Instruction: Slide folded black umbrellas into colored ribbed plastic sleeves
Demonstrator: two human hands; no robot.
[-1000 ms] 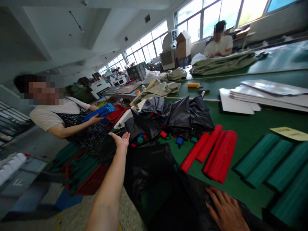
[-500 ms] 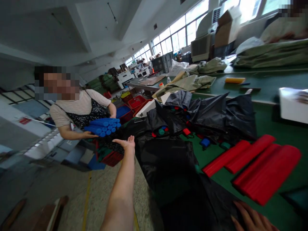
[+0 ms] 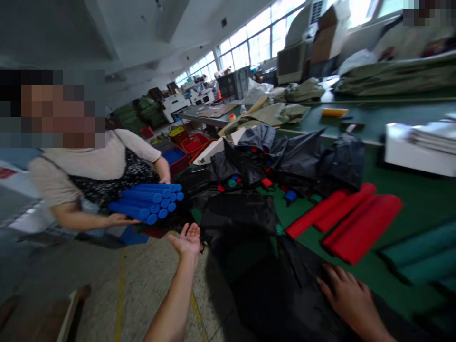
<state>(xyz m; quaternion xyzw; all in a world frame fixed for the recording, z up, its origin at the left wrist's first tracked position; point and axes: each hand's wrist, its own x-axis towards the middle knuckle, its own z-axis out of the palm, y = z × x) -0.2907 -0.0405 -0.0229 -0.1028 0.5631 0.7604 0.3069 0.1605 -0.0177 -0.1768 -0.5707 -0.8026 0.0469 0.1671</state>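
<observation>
Two hands open, empty | left hand (image 3: 185,240) near blue rods (image 3: 146,203), ends toward it | right hand (image 3: 351,301) on black plastic (image 3: 238,221)

1. Open air separates the left hand (image 3: 185,241) from the bundle of blue rods (image 3: 146,203) resting on a co-worker's hand (image 3: 120,219).
2. Nearer, a hand can pass above the speckled floor (image 3: 149,285).
3. Black plastic sheeting (image 3: 238,221) blocks the way rightward.
4. Beyond the right hand (image 3: 351,301), red rods (image 3: 356,228) stand in the way farther off, and teal rods (image 3: 420,251) on the right, with a strip of green tabletop (image 3: 406,270) passable between them.
</observation>
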